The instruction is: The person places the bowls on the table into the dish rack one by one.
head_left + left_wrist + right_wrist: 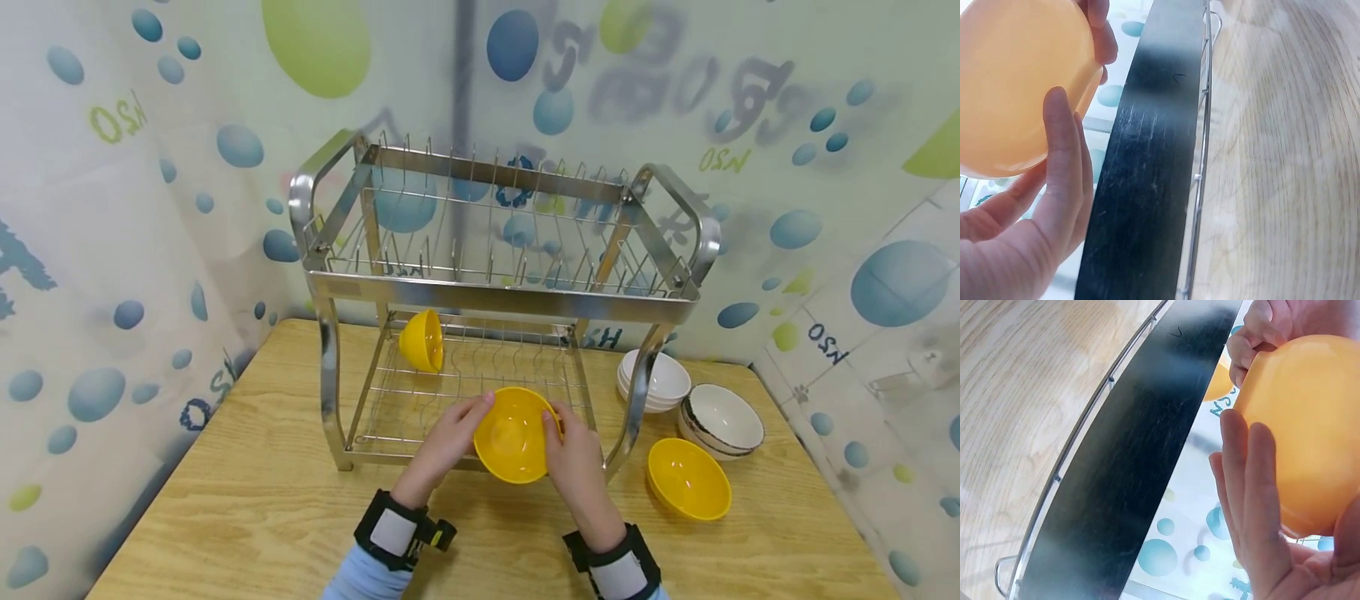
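Note:
A yellow bowl (pixel 513 437) is held between both hands in front of the dish rack's lower tier, its inside facing the head camera. My left hand (pixel 447 442) grips its left side, thumb at the rim and fingers behind. On the opposite side, my right hand (pixel 576 457) grips it with the thumb over the rim. Both wrist views show the bowl's outer wall (pixel 1016 81) with fingers against it. Behind, another yellow bowl (pixel 415 343) stands on its side at the left of the lower wire shelf (pixel 480 385).
The two-tier metal dish rack (pixel 502 293) stands on a wooden table (pixel 247 500) before a patterned curtain. Right of it are stacked white bowls (pixel 663 379), dark-rimmed white bowls (pixel 726 417) and a yellow bowl (pixel 690 479). The upper tier's front bar overhangs the lower shelf.

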`<state>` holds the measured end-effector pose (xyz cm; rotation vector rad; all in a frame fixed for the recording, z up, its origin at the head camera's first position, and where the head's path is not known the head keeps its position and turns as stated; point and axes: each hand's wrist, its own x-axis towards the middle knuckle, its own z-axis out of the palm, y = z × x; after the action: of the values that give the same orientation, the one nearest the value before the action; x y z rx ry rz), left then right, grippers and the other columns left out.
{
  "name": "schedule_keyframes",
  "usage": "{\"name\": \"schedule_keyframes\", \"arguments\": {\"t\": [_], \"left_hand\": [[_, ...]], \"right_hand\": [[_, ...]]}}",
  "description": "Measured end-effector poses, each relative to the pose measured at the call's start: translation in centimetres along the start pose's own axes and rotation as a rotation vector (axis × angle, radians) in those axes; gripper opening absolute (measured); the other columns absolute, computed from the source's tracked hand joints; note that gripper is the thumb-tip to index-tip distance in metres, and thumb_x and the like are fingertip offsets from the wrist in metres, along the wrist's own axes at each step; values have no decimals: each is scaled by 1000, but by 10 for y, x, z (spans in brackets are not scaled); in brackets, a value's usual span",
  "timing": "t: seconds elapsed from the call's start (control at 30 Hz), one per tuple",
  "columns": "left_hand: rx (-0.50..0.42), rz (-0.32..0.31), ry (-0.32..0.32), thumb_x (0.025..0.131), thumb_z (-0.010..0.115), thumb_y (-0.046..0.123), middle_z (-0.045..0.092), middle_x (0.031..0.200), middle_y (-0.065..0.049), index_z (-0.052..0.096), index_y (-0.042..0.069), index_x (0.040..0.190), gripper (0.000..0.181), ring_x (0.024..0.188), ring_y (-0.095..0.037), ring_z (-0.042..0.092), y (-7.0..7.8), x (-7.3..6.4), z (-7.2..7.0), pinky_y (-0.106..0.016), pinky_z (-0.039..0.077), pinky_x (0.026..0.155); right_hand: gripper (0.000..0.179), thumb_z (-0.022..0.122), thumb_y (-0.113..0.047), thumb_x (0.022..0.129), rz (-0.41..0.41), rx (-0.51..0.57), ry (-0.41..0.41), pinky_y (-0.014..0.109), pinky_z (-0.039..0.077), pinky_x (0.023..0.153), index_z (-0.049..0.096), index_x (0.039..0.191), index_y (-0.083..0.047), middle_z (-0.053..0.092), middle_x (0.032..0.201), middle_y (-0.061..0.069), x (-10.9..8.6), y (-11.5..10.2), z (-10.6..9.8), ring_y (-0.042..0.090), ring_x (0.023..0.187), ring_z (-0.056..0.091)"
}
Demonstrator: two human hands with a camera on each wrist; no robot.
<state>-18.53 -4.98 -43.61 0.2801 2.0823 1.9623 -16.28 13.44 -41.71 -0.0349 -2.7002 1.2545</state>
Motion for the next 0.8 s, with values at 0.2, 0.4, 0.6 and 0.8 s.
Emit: {"name": "schedule_keyframes", "arguments": {"t": [0.2, 0.4, 0.6, 0.8], "left_hand": [[14, -13, 52, 96, 39, 56, 66, 103, -12, 54, 6, 130, 63, 78, -17, 64, -2, -1, -2, -36, 57, 71], [19, -33, 127, 90, 44, 64, 66, 98, -13, 60, 7, 124, 68, 74, -19, 64, -3, -2, -5, -35, 58, 67], [0, -41, 160, 92, 44, 61, 67, 97, -12, 61, 7, 123, 65, 73, -19, 65, -3, 0, -7, -34, 58, 65], [-27, -22, 185, 100, 42, 42, 67, 99, -14, 59, 3, 124, 49, 72, -17, 65, 13, -7, -9, -36, 58, 65]], "right_hand": [[32, 46, -30, 100, 52, -1, -9, 34, 58, 67, 61, 119, -8, 68, 106, 16, -1, 0, -2, 24, 86, 67], [42, 42, -40, 100, 60, 12, 40, 31, 57, 68, 63, 118, -9, 69, 103, 11, -3, 3, -4, 22, 85, 66], [42, 45, -46, 96, 41, 88, 111, 20, 53, 57, 66, 110, -11, 71, 88, 10, -5, 9, -8, 19, 67, 68], [33, 50, -37, 97, -45, 61, 263, 18, 50, 51, 67, 100, -8, 70, 77, 6, -8, 18, -11, 15, 59, 66]]}}
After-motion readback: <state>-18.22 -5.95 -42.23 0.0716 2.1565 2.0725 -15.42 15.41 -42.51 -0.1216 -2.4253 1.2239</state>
